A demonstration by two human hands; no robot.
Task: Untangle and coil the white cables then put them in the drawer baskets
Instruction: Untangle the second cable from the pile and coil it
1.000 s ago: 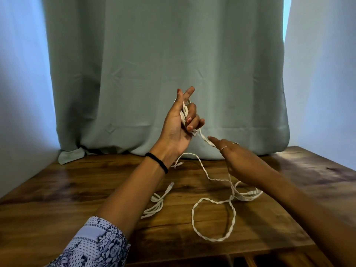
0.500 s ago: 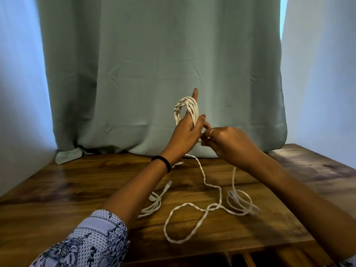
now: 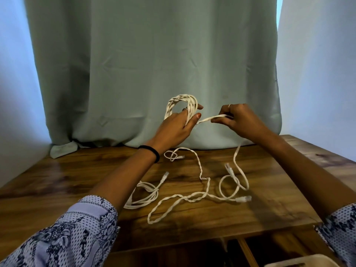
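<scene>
Left hand acts as the spool: fingers hooked through the coil, raised above the desk so loops hang free. Right hand, just right of the coil, pinches the feed strand taut for a tight wrap. Remaining tangled cable lies on the desk below the coil.

Central tabletop is being occupied by loose white cables and a small cable bundle. Rear access is being blocked by the curtain. Passage is being left along both table sides.
</scene>
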